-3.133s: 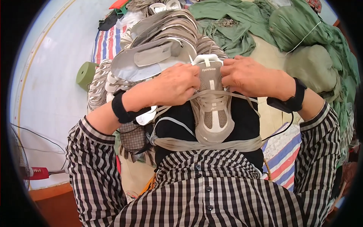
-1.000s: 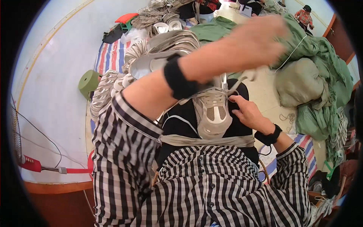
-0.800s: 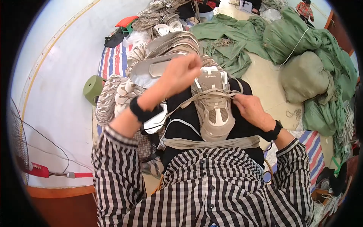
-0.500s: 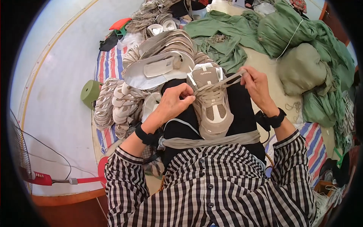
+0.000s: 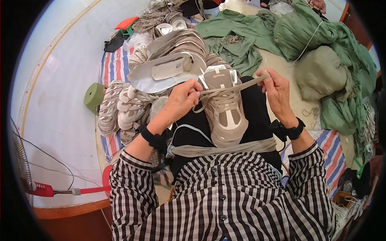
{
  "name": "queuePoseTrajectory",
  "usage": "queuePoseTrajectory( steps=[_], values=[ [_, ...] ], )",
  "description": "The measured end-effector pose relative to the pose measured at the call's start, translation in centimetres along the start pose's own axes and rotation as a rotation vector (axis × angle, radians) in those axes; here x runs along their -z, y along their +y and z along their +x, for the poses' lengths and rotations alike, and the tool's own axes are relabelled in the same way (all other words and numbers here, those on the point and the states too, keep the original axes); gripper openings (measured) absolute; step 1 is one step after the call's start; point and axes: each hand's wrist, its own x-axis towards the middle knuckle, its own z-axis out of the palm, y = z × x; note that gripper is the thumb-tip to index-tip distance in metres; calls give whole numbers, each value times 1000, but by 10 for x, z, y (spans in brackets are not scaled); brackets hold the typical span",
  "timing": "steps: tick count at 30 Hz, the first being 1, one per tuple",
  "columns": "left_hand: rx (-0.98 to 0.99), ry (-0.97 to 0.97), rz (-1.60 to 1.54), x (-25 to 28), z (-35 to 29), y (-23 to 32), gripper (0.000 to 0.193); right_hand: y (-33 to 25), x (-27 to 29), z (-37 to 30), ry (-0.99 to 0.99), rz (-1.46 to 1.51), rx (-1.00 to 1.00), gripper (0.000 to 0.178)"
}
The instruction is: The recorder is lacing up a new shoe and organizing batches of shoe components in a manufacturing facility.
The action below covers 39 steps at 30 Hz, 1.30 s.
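Note:
A beige sneaker upper (image 5: 225, 108) lies on my black-trousered lap with its toe toward me. A flat beige lace (image 5: 245, 83) runs across its tongue. My left hand (image 5: 183, 98) pinches the lace at the shoe's left side. My right hand (image 5: 276, 90) grips the other end, pulled out to the right and slightly up. A bundle of spare beige laces (image 5: 225, 148) drapes across my waist. Both wrists wear black bands.
Stacks of beige shoe uppers and insoles (image 5: 161, 72) pile on a striped mat (image 5: 114, 68) to my left. A green roll (image 5: 94, 96) sits beside them. Green sacks and cloth (image 5: 321, 60) fill the right. A red fan base (image 5: 44, 188) stands lower left.
My left arm, raised high a second ago, has come down to the shoe. Both hands now hold the lace, and my right hand has drawn its end out to the right.

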Motion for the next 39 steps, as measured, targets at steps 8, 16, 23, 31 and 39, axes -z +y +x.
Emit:
queuePoseTrajectory(
  steps=[8,16,23,31,39],
  values=[
    [-329,86,567,30,-27,7,6,8,5,-18,-65,-119,-7,22],
    [-199,197,701,80,-75,0,5,27,-31,-28,-236,-184,19,27],
    [-115,380,888,119,-105,-36,9,37,-49,-21,-259,-223,13,26],
    [-37,528,934,148,-131,-97,7,33,-46,-19,-300,-330,129,21],
    [-109,447,1021,98,-97,-68,11,6,-36,-6,-138,-101,98,6]
  ],
)
